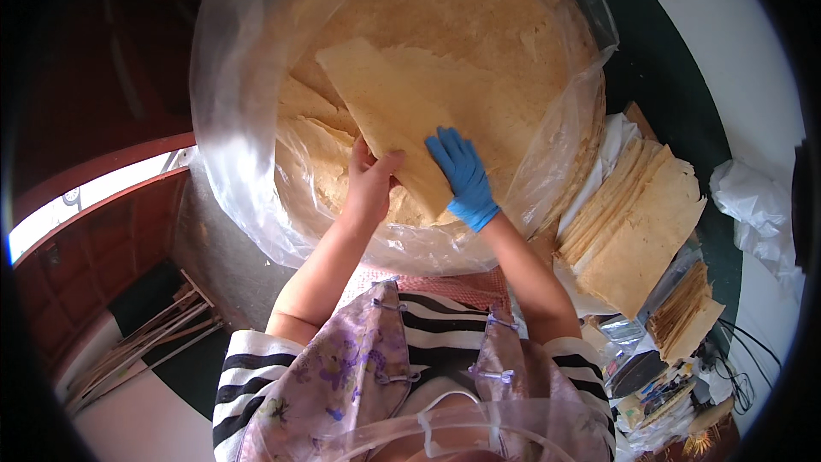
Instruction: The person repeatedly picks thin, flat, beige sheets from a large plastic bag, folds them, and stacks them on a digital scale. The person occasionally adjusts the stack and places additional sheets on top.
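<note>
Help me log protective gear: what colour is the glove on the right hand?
The glove on the right hand is blue, best seen in the head view.

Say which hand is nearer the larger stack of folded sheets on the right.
Right. The blue-gloved right hand rests on the tan sheet, left of the stack; the bare left hand grips that sheet's edge, farther left.

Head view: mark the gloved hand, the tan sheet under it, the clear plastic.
Gloved hand [464,174]: head view, on its back.
Tan sheet [385,107]: head view, on its upper face.
Clear plastic [229,133]: head view, on its left side.
</note>
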`<action>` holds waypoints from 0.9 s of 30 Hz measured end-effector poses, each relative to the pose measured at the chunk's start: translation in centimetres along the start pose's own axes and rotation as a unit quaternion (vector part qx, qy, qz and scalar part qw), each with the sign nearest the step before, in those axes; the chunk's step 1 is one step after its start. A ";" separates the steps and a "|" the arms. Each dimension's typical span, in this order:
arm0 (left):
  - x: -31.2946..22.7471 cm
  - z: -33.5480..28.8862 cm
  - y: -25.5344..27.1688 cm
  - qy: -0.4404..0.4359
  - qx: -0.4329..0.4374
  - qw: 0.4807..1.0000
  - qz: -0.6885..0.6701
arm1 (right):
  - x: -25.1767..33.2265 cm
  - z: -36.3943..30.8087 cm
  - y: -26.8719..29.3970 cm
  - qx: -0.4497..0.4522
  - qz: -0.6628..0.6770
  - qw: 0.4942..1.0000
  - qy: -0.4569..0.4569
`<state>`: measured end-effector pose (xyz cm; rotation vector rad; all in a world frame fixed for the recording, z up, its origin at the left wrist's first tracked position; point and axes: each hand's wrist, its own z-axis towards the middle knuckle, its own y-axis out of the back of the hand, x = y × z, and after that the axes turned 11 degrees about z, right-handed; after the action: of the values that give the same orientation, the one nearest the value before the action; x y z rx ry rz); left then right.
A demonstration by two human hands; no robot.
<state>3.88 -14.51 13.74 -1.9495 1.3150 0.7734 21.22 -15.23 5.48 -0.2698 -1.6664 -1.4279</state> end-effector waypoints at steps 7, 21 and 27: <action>0.7 2.9 -4.2 -0.318 0.078 0.874 0.360 | -0.5 -3.3 -2.9 -0.306 0.519 0.740 -0.299; 6.6 14.2 -7.7 -0.450 -0.062 0.649 0.611 | -3.1 -2.9 0.1 -0.306 0.786 0.376 -0.384; 9.5 6.0 -4.7 -0.015 0.029 0.999 -0.005 | -0.5 -3.5 0.1 -0.285 0.792 0.393 -0.371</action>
<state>10.70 -13.72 3.71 -1.8895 1.2954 0.7485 23.25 -18.12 4.90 -2.3741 -0.4668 -0.0591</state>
